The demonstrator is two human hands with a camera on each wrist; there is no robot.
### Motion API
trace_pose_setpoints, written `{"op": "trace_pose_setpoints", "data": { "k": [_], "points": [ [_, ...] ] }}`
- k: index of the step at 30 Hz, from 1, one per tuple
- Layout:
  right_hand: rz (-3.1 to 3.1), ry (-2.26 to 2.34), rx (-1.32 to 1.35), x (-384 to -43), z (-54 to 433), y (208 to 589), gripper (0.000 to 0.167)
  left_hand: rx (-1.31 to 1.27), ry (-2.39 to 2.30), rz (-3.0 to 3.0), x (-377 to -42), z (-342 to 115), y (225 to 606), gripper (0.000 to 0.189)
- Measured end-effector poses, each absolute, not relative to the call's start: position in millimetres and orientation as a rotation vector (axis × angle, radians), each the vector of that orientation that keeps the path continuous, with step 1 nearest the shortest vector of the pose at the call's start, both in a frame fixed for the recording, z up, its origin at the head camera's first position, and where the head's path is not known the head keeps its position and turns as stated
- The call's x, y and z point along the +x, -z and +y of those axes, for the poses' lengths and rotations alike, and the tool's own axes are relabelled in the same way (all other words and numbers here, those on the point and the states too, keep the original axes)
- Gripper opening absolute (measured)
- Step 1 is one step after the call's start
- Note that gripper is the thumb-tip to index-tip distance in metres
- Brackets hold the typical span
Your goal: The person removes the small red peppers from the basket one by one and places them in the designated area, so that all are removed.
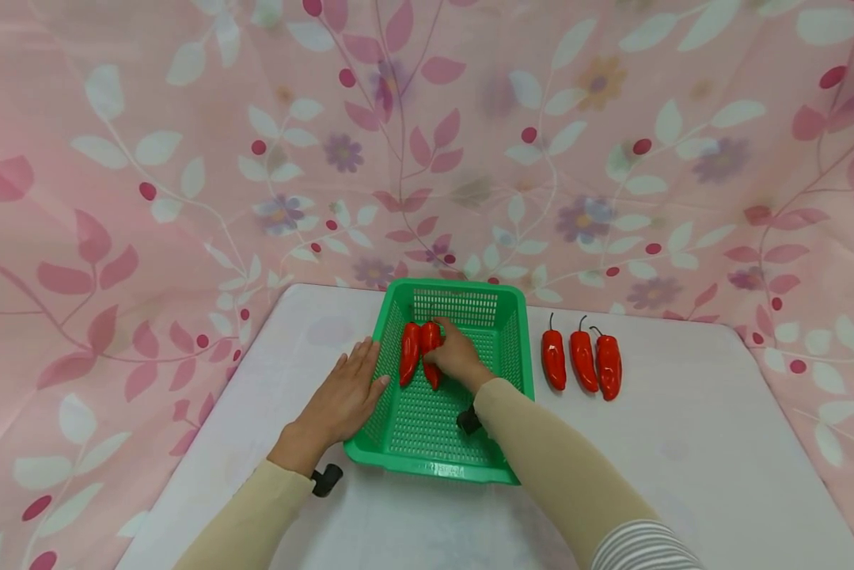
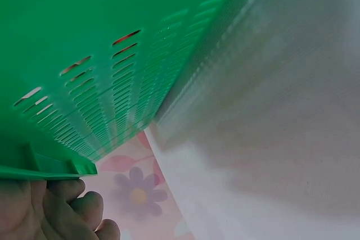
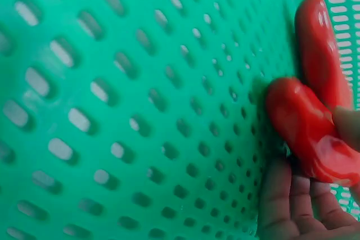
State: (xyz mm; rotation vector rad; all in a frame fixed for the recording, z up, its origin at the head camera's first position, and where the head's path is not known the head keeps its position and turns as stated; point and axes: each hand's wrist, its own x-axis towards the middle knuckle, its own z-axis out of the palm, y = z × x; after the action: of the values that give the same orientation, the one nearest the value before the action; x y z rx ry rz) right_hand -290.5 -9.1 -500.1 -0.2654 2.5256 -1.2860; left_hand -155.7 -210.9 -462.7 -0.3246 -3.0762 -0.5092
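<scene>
Inside a green plastic basket (image 1: 437,473), my right hand (image 1: 458,356) grips a red chili pepper (image 1: 430,340) between thumb and fingers. In the right wrist view the held pepper (image 3: 306,130) lies low over the perforated floor, the fingers (image 3: 275,195) beneath it and the thumb on top. Beside it on the left, a second red pepper (image 1: 410,354) rests in the basket along the left wall. My left hand (image 1: 344,396) lies with straight fingers against the basket's left rim from outside. In the left wrist view its fingers (image 2: 84,209) sit under the rim.
Three more red peppers with dark stems, the nearest to the basket a pepper (image 1: 553,360), lie in a row on the white table (image 1: 683,443) to the right. A pink floral cloth (image 1: 427,158) hangs behind the table.
</scene>
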Motion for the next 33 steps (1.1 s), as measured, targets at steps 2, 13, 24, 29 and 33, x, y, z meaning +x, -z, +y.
{"op": "trace_pose_setpoints", "data": {
  "k": [2,13,24,29,33],
  "points": [
    [2.523,1.329,-0.243,-291,-8,499,0.085,-0.324,0.51,-3.076,-156,-210,462,0.07],
    [2.528,1.456,-0.236,-293,-5,494,0.08,-0.335,0.512,-3.078,-156,-209,463,0.071],
    [2.559,1.549,-0.26,-290,-6,484,0.076,-0.352,0.469,-3.064,-155,-210,463,0.07],
    [2.553,1.599,-0.259,-289,-4,478,0.076,-0.37,0.414,-3.05,-154,-212,461,0.07],
    [2.552,1.612,-0.259,-286,1,466,0.077,-0.374,0.394,-3.057,-155,-212,462,0.07]
  ]
}}
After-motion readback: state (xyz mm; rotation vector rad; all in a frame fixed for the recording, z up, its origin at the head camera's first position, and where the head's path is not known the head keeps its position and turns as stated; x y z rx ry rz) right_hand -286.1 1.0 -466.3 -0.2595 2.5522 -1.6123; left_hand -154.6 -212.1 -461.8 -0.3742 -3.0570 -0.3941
